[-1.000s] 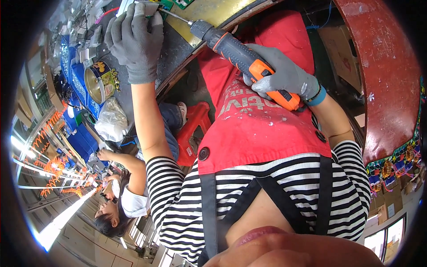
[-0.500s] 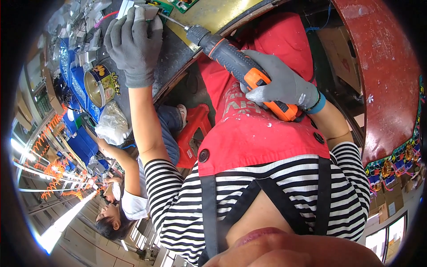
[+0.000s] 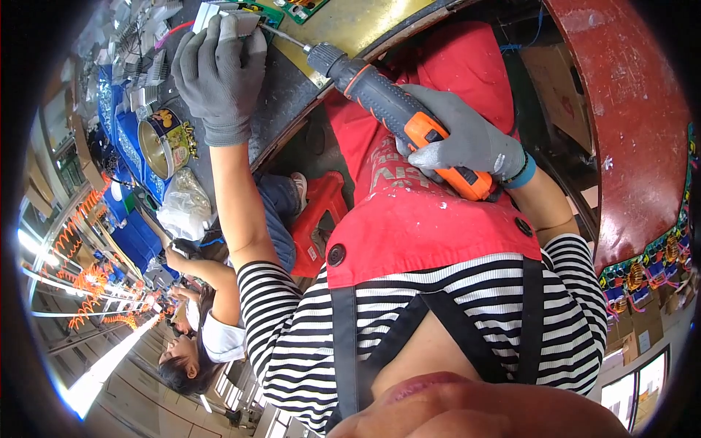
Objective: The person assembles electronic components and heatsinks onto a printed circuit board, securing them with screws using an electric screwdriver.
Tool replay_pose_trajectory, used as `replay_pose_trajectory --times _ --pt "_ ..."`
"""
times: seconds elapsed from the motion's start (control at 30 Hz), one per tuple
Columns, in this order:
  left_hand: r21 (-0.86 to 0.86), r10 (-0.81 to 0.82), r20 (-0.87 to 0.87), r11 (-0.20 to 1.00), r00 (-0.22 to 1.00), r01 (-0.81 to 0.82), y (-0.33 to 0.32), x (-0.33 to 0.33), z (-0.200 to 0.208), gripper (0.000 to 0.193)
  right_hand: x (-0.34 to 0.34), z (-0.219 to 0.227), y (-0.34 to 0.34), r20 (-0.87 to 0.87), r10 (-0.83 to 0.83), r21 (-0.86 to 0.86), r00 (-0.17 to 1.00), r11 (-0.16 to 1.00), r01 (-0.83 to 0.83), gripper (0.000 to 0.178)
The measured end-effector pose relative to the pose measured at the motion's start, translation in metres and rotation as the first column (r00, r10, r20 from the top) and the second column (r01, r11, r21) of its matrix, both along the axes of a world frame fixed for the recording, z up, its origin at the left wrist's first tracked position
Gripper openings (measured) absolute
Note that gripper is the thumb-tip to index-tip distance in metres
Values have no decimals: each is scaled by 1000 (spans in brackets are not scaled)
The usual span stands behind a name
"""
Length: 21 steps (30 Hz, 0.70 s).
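Note:
My left hand (image 3: 220, 80), in a grey work glove, is closed on a silver finned heat sink (image 3: 242, 26) at the top of the view. A green circuit board (image 3: 269, 14) lies beside it, partly hidden by the heat sink. My right hand (image 3: 467, 139), also gloved in grey, wraps round the handle of an orange and black electric screwdriver (image 3: 398, 109). Its long bit (image 3: 285, 35) points up and left, the tip at the near side of the heat sink. Whether the tip touches a screw is too small to tell.
Loose heat sinks (image 3: 146, 44) are heaped at the far left, near an open tin (image 3: 155, 146) and a clear plastic bag (image 3: 184, 204). A co-worker (image 3: 212, 328) sits to the left by a red stool (image 3: 321, 219). A red tabletop (image 3: 635, 131) curves along the right.
Both hands stay nearly in place, with the screwdriver shifted very slightly. At the left, the co-worker's arm has moved a little.

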State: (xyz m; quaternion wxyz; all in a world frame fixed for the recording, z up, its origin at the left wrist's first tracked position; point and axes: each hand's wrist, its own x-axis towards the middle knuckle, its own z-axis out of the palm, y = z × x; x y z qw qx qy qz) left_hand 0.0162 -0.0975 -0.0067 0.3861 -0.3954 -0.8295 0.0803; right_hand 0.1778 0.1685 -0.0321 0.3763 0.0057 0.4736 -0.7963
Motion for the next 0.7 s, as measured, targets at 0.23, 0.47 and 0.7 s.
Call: replay_pose_trajectory --times 0.23,0.47,0.7 --pt "18 -26 13 999 1000 26 -2 -4 -2 36 0 -1 -1 -58 -5 39 998 999 7 62" --pt "20 -14 14 1000 1000 14 -2 -2 -2 38 0 -2 0 -87 -15 55 996 998 20 60" --pt "20 -13 -4 1000 1000 13 -1 -1 -2 36 0 -2 0 -45 -19 39 999 999 21 65"
